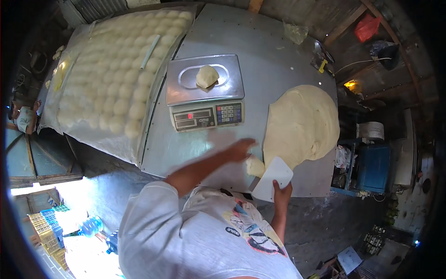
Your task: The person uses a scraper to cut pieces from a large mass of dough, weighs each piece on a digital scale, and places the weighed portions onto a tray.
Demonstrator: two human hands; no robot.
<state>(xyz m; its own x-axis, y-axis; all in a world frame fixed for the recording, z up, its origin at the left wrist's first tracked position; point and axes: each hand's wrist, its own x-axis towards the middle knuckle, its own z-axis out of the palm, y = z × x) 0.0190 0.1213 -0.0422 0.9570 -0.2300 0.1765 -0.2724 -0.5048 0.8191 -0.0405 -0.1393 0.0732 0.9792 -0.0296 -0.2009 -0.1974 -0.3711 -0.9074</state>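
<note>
My right hand (282, 191) is closed on the handle side of a white flat dough scraper (275, 178). The scraper's edge meets the near end of a large pale mass of dough (304, 125) on the metal table. Beside the scraper, a small cut piece of dough (254, 166) lies by the big mass. Just above that piece is my left hand (240, 149), slightly blurred, with fingers stretched out and apart and nothing visibly in them. A digital scale (206, 111) stands farther back, a single lump of dough (207, 76) on its metal pan.
On the left, rows of round dough balls (107, 79) lie under clear plastic sheeting, with a pale stick (150, 52) on top. The metal table (251, 37) ends near my body. To the right stands a blue cabinet (373, 167); yellow and blue crates (49, 228) are at lower left.
</note>
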